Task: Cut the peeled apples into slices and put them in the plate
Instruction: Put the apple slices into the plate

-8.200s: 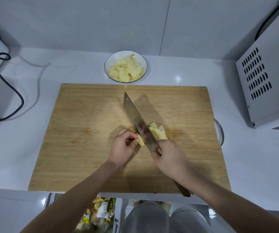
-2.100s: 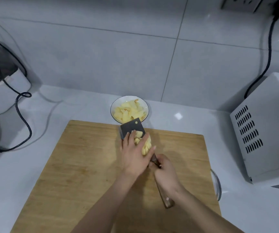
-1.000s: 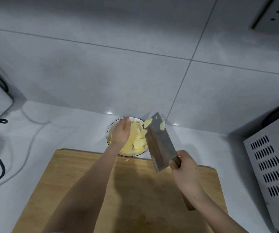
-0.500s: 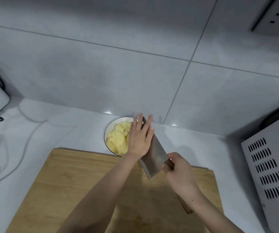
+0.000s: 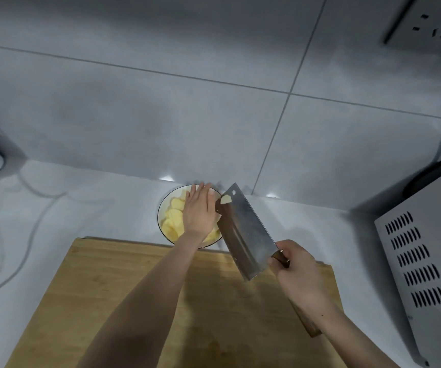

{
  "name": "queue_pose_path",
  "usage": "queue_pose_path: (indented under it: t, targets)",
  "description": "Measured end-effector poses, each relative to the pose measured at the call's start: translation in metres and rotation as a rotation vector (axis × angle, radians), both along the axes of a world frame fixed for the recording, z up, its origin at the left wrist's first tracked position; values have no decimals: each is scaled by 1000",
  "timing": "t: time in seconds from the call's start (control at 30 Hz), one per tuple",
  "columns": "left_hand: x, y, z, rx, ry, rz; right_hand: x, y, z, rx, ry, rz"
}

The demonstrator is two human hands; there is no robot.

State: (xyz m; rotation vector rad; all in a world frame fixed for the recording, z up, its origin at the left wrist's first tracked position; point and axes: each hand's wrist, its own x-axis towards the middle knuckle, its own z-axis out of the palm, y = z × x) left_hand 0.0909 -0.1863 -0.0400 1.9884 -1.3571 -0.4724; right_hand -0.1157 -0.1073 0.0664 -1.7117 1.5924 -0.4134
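Steel cleaver [image 5: 243, 232], gripped by the right hand [image 5: 296, 272], slants up-left toward the plate [image 5: 159, 216] (left hand [image 5: 198, 212], fingers straight, over slices [image 5: 172, 217])

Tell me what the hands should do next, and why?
Probably the left hand should brush the apple slice off the cleaver into the plate: one slice clings near the blade's far corner, right beside the plate, while the right hand holds the cleaver tilted there.
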Motion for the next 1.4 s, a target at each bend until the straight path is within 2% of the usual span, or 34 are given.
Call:
queue_pose_path:
  t: [0.07, 0.17, 0.27, 0.37, 0.43, 0.5, 0.57, 0.63, 0.7, 0.87, 1.07, 1.13, 1.2, 1.3, 1.4]
  targets:
    - [-8, 1, 7, -50, 3, -32, 1, 1, 2, 4, 0, -1]
    - [-15, -3, 9, -76, -95, -74, 5, 4, 4, 22, -36, -10]
    - [-8, -9, 4, -26, -148, -30, 5, 6, 6, 57, -75, -35]
    - [5, -14, -2, 24, -200, -5, -2, 7, 12, 46, -37, -26]
    - [8, -15, -2, 21, -190, 34, -5, 7, 15, 35, -32, -28]
    - [6, -15, 3, 0, -104, 80, -5, 6, 17, 40, -26, -40]
    - [0, -11, 8, -62, -51, 0, -4, 6, 16, 58, -25, -56]
    - [-7, -6, 11, -105, -106, -161, -4, 6, 14, 68, -51, -62]
    - [-8, -5, 8, -93, -154, -207, -2, 7, 14, 68, -79, -58]
    - [-2, -11, -1, -99, -192, -157, -2, 7, 15, 54, -68, -46]
    - [25, -6, -14, 65, -212, -56, -10, 5, 9, 37, -56, -109]
    - [27, -2, -4, 30, -65, -30, -12, 2, 7, 44, -44, -124]
    - [32, 5, 9, -55, 74, 81, -13, 2, 6, 58, -45, -130]
    - [43, 23, 22, -169, 12, 207, -14, 9, 2, 82, -89, -146]
    - [51, 52, 18, -138, -73, 189, -18, 17, -3, 148, -139, -169]
